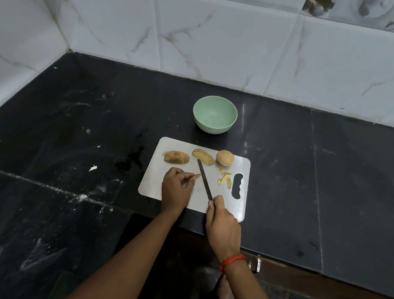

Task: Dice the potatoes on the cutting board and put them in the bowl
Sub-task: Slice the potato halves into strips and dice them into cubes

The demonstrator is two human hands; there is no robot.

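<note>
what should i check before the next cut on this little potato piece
1. Right hand grips the knife by its handle: ok.
2. Left hand pinches the small potato piece on the cutting board: ok.
3. Left fingertips clear of the blade: cannot tell, the blade lies right beside the piece.
4. Cutting board flat on the counter: ok.
5. Bowl upright beyond the board, with nothing in it: ok.
6. All potatoes diced: not ok, two sliced halves and a whole potato lie along the far edge.
</note>
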